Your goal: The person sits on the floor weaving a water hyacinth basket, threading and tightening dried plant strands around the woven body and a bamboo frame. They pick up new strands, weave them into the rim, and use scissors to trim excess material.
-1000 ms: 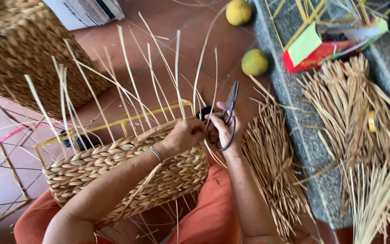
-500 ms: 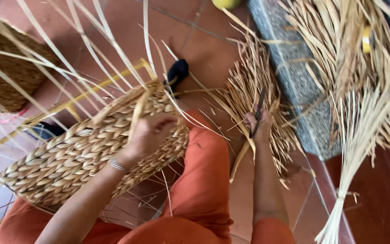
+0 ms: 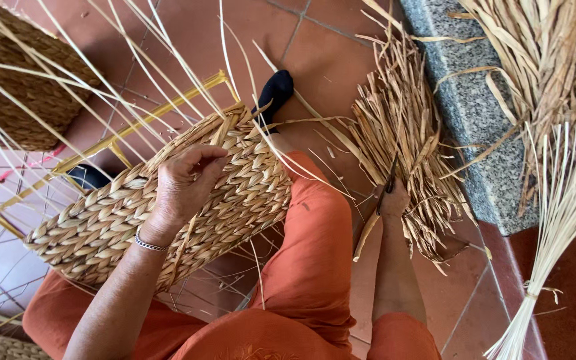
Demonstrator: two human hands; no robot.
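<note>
Your left hand (image 3: pixel 185 183) lies on the side of the half-woven basket (image 3: pixel 168 207), fingers curled and pressing on the plaited wall near its top edge; the basket rests tilted across your lap, over the orange trousers (image 3: pixel 308 267). From its rim, loose upright stakes (image 3: pixel 168 60) fan out toward the upper left, over a yellow wire frame (image 3: pixel 148 123).

Your right hand (image 3: pixel 395 200) reaches down to the pile of cut straw (image 3: pixel 401 133) on the tiled floor (image 3: pixel 321 60), just beside the granite step (image 3: pixel 468 100). Its fingers are closed around a dark, narrow tool (image 3: pixel 390 177), most likely scissors, with the blades pointing up into the pile; whether the blades are apart cannot be told.

Risks, as judged from this arrangement:
- The basket is steadied by one hand only. If your left hand loosens, it may roll off your knee and bend or snap the free stakes.
- The blades are half buried in straw. Groping for a strand there could nick a finger or cut strands you meant to keep.
- The stiff stakes stand close to your face as you lean right.
- The tied bundle of pale reed (image 3: pixel 555 220) overhangs the step and could slide off if brushed.

A second finished basket (image 3: pixel 28 87) stands well apart, upper left.
</note>
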